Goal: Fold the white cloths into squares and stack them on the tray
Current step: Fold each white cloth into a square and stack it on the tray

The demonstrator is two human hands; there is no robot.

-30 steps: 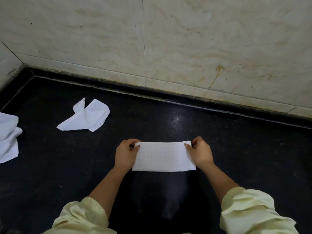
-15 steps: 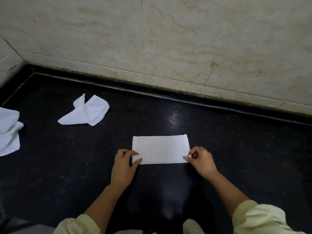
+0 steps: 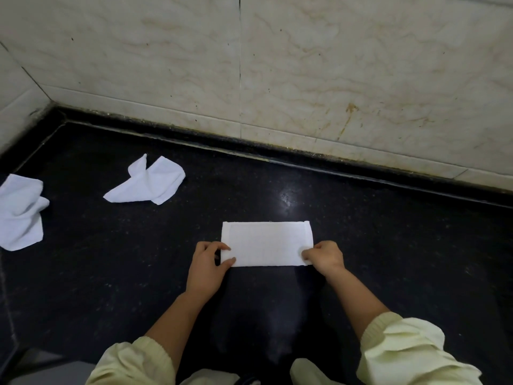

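Note:
A white cloth (image 3: 266,243), folded into a long rectangle, lies flat on the black countertop (image 3: 388,245) in the middle of the view. My left hand (image 3: 206,266) pinches its near left corner between thumb and fingers. My right hand (image 3: 323,257) pinches the near right corner, fingers curled over the edge. Both wrists come from pale yellow sleeves at the bottom. No tray is in view.
A crumpled white cloth (image 3: 147,182) lies at the back left. Another loose white cloth (image 3: 20,212) sits at the far left edge. A marbled tile wall (image 3: 305,73) rises behind the counter and turns a corner at the left.
My hands moved from the cloth's far corners to its near corners. The cloth now lies flat as a folded rectangle. The camera shifted slightly.

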